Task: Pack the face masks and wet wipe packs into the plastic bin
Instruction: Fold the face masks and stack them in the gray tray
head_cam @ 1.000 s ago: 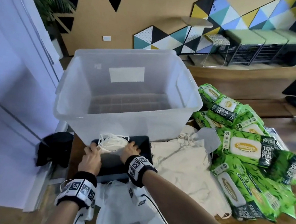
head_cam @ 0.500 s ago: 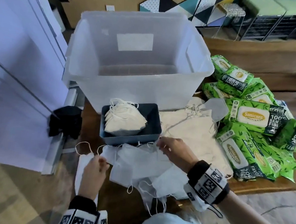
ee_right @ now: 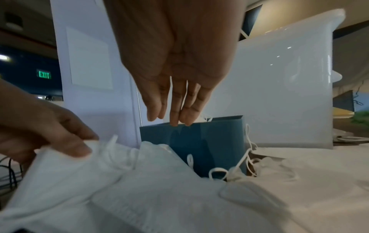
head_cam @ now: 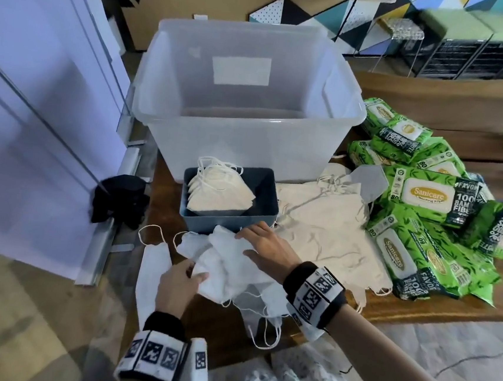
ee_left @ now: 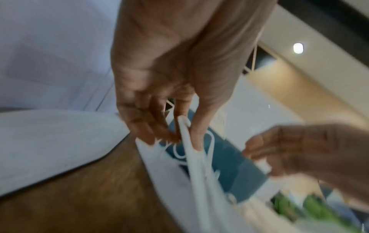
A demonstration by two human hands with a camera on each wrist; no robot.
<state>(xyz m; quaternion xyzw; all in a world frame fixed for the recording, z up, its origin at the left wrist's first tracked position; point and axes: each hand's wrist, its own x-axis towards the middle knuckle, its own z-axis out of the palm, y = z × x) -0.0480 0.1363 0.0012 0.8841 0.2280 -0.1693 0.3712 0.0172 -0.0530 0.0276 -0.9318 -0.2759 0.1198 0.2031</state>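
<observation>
left hand (head_cam: 178, 286) pinching edge of white masks (head_cam: 230, 272) at near edge of table (head_cam: 417, 307), right hand (head_cam: 264, 247) flat on same pile, fingers straight; cream masks (head_cam: 217, 196) sit in small blue tray (head_cam: 259, 191) just in front of clear bin (head_cam: 243, 137), wipe packs (head_cam: 433, 207) heaped at right

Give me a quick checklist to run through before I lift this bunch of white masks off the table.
1. Left hand grip: fingers pinch an edge of the white masks. Ok.
2. Right hand grip: fingers straight, resting on the pile, nothing gripped yet. Not ok.
3. Ear loops: several trail loose over the table edge and against the blue tray; they may snag. Not ok.
4. Room in the tray: cream masks fill its left part, the right part looks free. Ok.
5. Clear plastic bin open: no lid on it. Ok.
6. How many masks the pinch holds: cannot tell.
</observation>
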